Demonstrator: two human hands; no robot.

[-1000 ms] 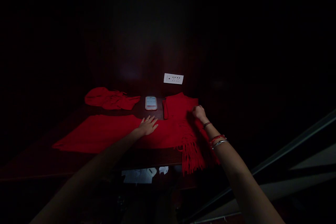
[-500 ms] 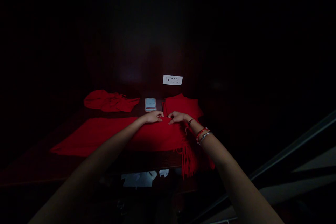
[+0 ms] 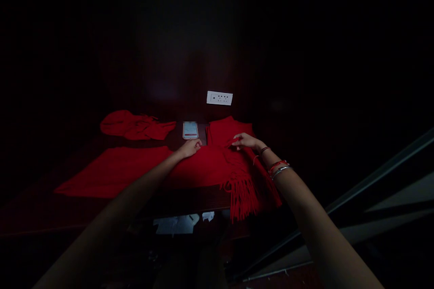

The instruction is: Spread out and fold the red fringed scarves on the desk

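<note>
A long red scarf (image 3: 200, 167) lies spread sideways over the dark tabletop, its fringe (image 3: 242, 198) hanging past the front edge on the right. My left hand (image 3: 191, 148) is closed at the scarf's far edge, fingers curled in on the cloth. Farther right, my right hand (image 3: 246, 140) pinches a lifted bit of the same scarf near its fringed end. Behind that hand sits a folded red cloth (image 3: 224, 127), partly covered by the scarf.
A bunched red cloth (image 3: 132, 125) lies at the back left. Beside it is a phone (image 3: 190, 130) with a lit screen. A white socket panel (image 3: 219, 98) is on the dark wall. Pale papers (image 3: 176, 225) show below the table edge; a metal rail (image 3: 379, 176) slants at right.
My right hand has moved right along the scarf's far edge, pulling some cloth up into creases. The hands are farther apart; my left hand stays near its place. The view has shifted slightly.
</note>
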